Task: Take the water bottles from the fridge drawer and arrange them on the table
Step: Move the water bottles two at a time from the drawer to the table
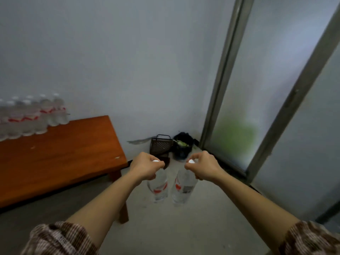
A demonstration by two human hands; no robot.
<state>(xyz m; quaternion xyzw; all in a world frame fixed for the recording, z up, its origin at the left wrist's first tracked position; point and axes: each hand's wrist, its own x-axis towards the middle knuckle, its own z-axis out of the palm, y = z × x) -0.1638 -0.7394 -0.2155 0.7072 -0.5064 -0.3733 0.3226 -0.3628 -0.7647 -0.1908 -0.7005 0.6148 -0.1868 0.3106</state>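
While left hand and right hand each clamp bottle neck, table left, bins ahead.

Two clear, red-labelled bottles — hanging upright

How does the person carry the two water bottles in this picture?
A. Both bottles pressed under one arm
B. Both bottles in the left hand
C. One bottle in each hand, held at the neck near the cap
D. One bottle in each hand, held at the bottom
C: the left hand grips the left bottle by its top, and the right hand grips the right bottle likewise, bodies hanging below.
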